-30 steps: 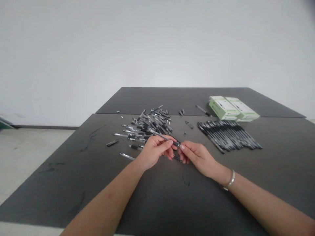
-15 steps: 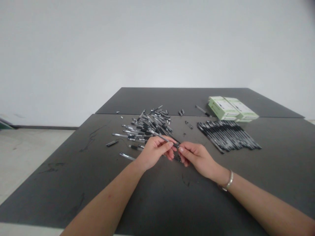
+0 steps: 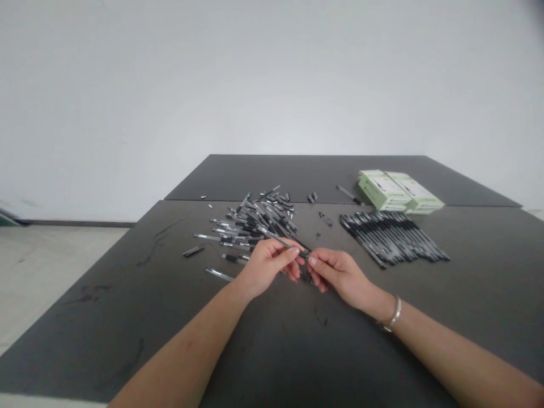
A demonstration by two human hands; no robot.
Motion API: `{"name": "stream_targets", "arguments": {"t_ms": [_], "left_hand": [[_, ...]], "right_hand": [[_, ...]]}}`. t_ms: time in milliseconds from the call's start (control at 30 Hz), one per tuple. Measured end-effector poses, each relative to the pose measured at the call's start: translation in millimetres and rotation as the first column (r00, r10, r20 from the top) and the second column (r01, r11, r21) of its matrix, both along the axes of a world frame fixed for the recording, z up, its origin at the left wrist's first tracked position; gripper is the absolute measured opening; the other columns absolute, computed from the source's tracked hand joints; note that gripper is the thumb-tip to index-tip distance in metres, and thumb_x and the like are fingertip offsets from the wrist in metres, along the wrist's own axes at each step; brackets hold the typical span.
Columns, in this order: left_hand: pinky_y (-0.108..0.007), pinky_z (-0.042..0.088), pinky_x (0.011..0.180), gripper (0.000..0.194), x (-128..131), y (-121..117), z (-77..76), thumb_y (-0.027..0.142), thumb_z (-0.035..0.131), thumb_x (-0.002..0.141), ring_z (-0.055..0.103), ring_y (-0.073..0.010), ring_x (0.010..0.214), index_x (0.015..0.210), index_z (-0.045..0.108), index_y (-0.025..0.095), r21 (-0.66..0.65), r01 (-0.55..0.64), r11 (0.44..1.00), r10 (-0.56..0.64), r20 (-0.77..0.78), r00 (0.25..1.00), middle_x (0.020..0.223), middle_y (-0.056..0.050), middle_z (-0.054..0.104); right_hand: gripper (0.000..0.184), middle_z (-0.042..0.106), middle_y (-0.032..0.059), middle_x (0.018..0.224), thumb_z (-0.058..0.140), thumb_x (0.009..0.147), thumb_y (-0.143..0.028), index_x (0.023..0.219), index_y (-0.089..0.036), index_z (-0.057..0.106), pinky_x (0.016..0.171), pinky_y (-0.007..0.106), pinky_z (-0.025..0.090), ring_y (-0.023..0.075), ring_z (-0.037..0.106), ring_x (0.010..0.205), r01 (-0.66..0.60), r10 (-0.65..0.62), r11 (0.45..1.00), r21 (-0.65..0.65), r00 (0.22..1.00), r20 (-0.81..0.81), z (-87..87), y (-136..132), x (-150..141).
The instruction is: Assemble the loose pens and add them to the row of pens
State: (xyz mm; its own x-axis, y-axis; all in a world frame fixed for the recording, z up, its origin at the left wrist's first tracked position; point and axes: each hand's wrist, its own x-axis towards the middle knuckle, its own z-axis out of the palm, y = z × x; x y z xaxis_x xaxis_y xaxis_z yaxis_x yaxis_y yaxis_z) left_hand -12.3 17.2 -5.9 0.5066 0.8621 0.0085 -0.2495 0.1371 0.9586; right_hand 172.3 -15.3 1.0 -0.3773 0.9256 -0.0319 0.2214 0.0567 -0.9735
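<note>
My left hand [image 3: 272,262] is closed round a clear-barrelled pen [image 3: 276,238] with a dark grip, slanting down to the right. At the pen's lower right end, my right hand [image 3: 335,270] pinches with thumb and forefinger. Whether a small part is between those fingertips cannot be made out. Just behind my left hand spreads a loose pile of pens [image 3: 255,218], some partly hidden by it. A row of pens [image 3: 393,238], laid side by side, is to the right of my right hand.
Two stacks of pale green boxes [image 3: 385,192] stand at the back right, with a single pen [image 3: 348,194] beside them. Loose caps [image 3: 326,219] and small pieces lie around the pile. A pen cap [image 3: 193,251] lies at the left on the dark table [image 3: 127,317].
The view has tilted very slightly, so the tabletop sits a little lower. Both hands keep nearly the same hold at the pen.
</note>
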Motion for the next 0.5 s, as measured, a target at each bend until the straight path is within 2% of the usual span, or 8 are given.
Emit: {"name": "stream_targets", "arguments": {"t_ms": [100,200,300,367,433,500], "left_hand": [[-0.024,0.049,0.048,0.027,2.4,-0.4,3.0,0.035,0.068,0.078,0.060,-0.0111,0.049,0.090,0.065,0.011,-0.037,-0.062,0.997,0.062,0.008,0.998,0.071,-0.004,0.066],[-0.022,0.047,0.046,0.028,3.3,0.4,5.6,0.036,0.069,0.077,0.058,-0.0100,0.047,0.088,0.064,0.011,-0.093,-0.138,0.986,0.140,0.015,0.990,0.069,-0.004,0.065],[-0.021,0.046,0.044,0.027,2.9,1.5,7.0,0.035,0.069,0.076,0.057,-0.0095,0.047,0.086,0.063,0.011,-0.113,-0.180,0.977,0.184,0.030,0.982,0.067,-0.003,0.064],[-0.022,0.046,0.044,0.026,2.5,1.8,7.4,0.034,0.069,0.076,0.056,-0.0095,0.047,0.085,0.063,0.011,-0.111,-0.188,0.976,0.193,0.036,0.980,0.066,-0.003,0.064],[-0.022,0.046,0.044,0.025,2.1,1.9,7.5,0.034,0.068,0.076,0.057,-0.0095,0.047,0.085,0.063,0.011,-0.110,-0.191,0.975,0.196,0.038,0.980,0.067,-0.003,0.064],[-0.021,0.046,0.044,0.025,1.6,2.0,7.6,0.034,0.068,0.076,0.057,-0.0095,0.047,0.085,0.063,0.011,-0.112,-0.191,0.975,0.197,0.042,0.980,0.067,-0.003,0.064]], "right_hand": [[0.042,0.054,-0.0015,0.056,0.042,0.093,-0.049,0.071,-0.017,0.055,0.051,0.023,0.040,0.0107,0.050,0.049,0.058,-0.063,0.994,0.087,0.997,0.053,2.6,2.9,2.7],[0.038,0.057,-0.0004,0.060,0.040,0.094,-0.046,0.079,-0.017,0.060,0.051,0.024,0.040,0.0127,0.053,0.052,0.197,-0.237,0.955,0.220,0.956,0.171,4.1,13.5,11.6],[0.029,0.062,0.0009,0.065,0.045,0.092,-0.038,0.086,-0.018,0.066,0.058,0.026,0.041,0.0153,0.056,0.058,0.232,-0.418,0.868,0.438,0.818,0.396,3.8,33.3,25.3],[0.025,0.067,0.0041,0.076,0.047,0.090,-0.031,0.089,-0.017,0.067,0.065,0.026,0.043,0.0170,0.060,0.067,0.149,-0.478,0.821,0.551,0.708,0.521,2.9,49.5,34.3],[0.025,0.069,0.0073,0.089,0.045,0.091,-0.026,0.096,-0.016,0.068,0.074,0.025,0.044,0.0176,0.062,0.079,0.017,-0.496,0.809,0.587,0.554,0.668,2.1,66.2,41.4],[0.027,0.068,0.0123,0.098,0.045,0.091,-0.024,0.102,-0.012,0.067,0.081,0.027,0.043,0.0203,0.062,0.089,0.002,-0.509,0.812,0.584,0.492,0.706,1.5,82.0,45.5]]}}
